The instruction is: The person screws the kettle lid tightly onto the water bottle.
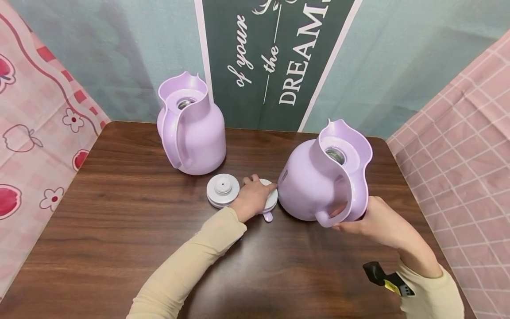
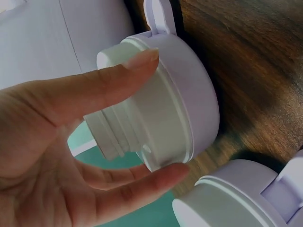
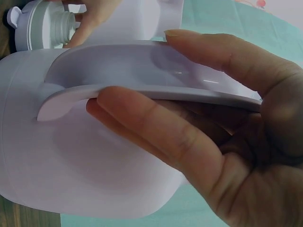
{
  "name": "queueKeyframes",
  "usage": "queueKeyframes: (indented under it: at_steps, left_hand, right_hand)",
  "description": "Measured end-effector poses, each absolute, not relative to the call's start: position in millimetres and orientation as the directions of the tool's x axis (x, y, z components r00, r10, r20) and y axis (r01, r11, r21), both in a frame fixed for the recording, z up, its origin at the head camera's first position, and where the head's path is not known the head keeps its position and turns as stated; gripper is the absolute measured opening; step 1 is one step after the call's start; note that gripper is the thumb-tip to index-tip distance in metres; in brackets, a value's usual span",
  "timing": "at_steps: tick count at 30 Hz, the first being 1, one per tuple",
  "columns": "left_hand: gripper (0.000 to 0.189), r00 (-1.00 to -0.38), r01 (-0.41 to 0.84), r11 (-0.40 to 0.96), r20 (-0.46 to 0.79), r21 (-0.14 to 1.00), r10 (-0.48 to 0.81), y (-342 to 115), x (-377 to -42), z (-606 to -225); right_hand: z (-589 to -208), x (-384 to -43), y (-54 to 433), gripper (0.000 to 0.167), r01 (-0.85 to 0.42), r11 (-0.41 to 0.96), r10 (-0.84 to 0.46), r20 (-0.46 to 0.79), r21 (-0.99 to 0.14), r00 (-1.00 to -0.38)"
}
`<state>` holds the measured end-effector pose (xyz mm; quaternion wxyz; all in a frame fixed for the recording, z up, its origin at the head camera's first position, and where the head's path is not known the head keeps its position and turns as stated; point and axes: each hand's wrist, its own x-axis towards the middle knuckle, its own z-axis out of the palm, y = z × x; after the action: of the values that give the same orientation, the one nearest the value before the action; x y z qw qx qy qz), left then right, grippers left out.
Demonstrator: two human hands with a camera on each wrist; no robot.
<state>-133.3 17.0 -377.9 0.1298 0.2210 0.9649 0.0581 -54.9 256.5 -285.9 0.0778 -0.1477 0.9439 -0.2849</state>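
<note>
A lilac vacuum jug (image 1: 314,181) stands on the table at the right, its mouth uncovered. My right hand (image 1: 380,223) holds its handle (image 3: 142,92), thumb on one side and fingers on the other in the right wrist view. A white jug lid (image 2: 163,118) with a lilac rim lies upside down just left of that jug, its small lilac tab pointing toward me. Around this lid's edge, my left hand (image 1: 255,197) has its thumb and fingers on opposite sides. A matching upturned lid (image 1: 223,189) lies right beside it.
Another lilac jug (image 1: 199,137) stands upright and uncovered at the back left, its handle toward me. The brown wooden table (image 1: 119,221) meets a teal cloth backdrop (image 1: 123,57) with lettering. Pink patterned cloths hang at both sides.
</note>
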Motion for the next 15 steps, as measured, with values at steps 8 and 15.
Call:
queueKeyframes:
  at_steps: [8,15]
  left_hand:
    - [0.045,-0.865,0.447,0.885,-0.191,0.13,0.464,18.3,-132.3,-379.0]
    - [0.044,-0.857,0.459,0.881,-0.201,0.116,0.474,18.9,-133.7,-379.4]
  right_hand:
    - [-285.2,-55.0,255.5,0.034,-0.234,0.793,-0.324,-0.065,-0.562,-0.944]
    - [-285.3,-55.1,256.0,0.034,-0.245,0.791,-0.334,-0.061,-0.56,-0.941]
